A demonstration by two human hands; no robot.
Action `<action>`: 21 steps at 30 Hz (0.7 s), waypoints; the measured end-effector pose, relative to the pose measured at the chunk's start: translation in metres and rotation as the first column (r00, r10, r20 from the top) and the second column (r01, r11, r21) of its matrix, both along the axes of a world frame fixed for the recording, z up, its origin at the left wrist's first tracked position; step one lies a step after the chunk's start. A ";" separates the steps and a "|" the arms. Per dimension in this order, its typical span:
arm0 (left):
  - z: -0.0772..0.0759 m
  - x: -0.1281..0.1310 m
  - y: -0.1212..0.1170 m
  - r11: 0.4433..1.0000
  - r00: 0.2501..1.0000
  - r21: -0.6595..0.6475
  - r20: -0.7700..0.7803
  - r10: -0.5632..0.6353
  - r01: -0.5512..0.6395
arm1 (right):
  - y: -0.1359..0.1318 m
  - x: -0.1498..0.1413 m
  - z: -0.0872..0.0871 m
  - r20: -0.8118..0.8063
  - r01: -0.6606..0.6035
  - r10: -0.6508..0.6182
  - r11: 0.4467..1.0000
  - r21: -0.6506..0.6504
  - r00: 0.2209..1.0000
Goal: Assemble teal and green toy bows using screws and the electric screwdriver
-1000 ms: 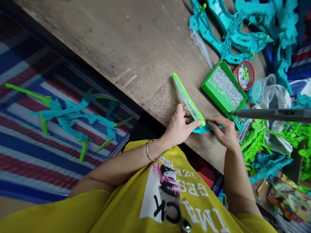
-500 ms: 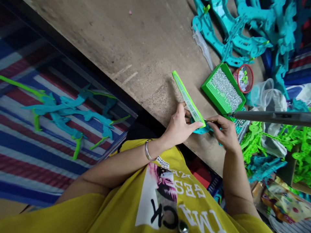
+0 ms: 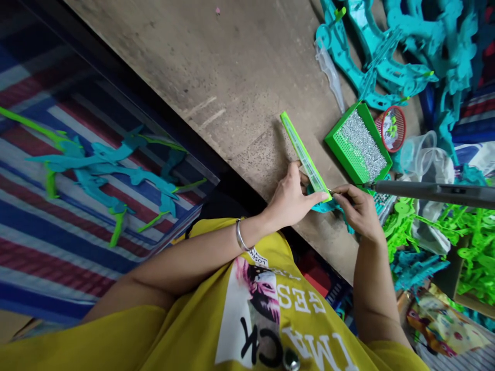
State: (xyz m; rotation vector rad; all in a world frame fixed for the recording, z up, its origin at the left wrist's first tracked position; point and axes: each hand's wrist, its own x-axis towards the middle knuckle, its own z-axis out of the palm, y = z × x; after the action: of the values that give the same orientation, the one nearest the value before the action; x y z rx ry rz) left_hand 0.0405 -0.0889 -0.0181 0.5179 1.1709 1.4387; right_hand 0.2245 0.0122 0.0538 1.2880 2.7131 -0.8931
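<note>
My left hand [image 3: 290,198] grips a narrow translucent strip with a neon green edge [image 3: 304,157], which rises from the hand toward the far side. Its lower end meets a teal plastic piece [image 3: 323,206], partly hidden by my fingers. My right hand [image 3: 359,212] pinches a thin metal pick or tweezers [image 3: 330,191], whose tip touches the strip's lower end. A green tray of silver rhinestones [image 3: 359,147] sits just beyond my right hand. A grey rod [image 3: 436,191] passes above that hand without touching it.
Both hands work over a concrete ledge [image 3: 216,87]. Teal cut shapes [image 3: 375,56] pile beyond it, neon green shapes [image 3: 436,226] lie at right, and a red mesh basket [image 3: 392,129] and clear cup [image 3: 417,152] stand nearby. More pieces lie on a striped mat [image 3: 104,170].
The whole scene has shifted slightly right in view. The strip now stands a little steeper, and my hands stay in place around it.
</note>
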 end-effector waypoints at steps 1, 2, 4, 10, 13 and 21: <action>-0.001 0.000 0.000 1.000 1.000 0.000 0.008 -0.001 0.001 | 0.000 0.000 0.000 -0.002 -0.006 0.006 1.000 0.005 1.000; -0.002 0.000 0.000 1.000 1.000 -0.003 0.018 -0.003 0.003 | 0.001 0.000 0.000 -0.004 -0.012 0.012 1.000 0.008 1.000; -0.003 0.001 0.000 1.000 0.999 -0.006 0.041 -0.003 0.003 | 0.003 0.000 0.000 -0.010 -0.026 0.026 1.000 0.012 1.000; -0.003 0.002 0.001 0.999 0.992 -0.035 0.125 -0.010 0.015 | 0.007 0.003 -0.002 -0.016 -0.015 0.015 1.000 -0.011 1.000; -0.001 0.001 0.002 0.997 0.992 -0.069 0.127 -0.017 0.026 | 0.008 0.005 -0.003 0.007 -0.004 0.004 0.999 -0.046 1.000; -0.003 -0.001 0.002 0.994 0.987 -0.081 0.153 -0.058 0.071 | 0.010 0.004 -0.008 -0.035 -0.090 0.089 0.995 -0.051 0.995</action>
State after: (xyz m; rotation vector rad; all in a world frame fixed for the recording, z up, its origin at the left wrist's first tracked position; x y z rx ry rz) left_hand 0.0399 -0.0869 -0.0210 0.3773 1.0816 1.3419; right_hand 0.2281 0.0221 0.0462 1.1427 2.7271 -0.9787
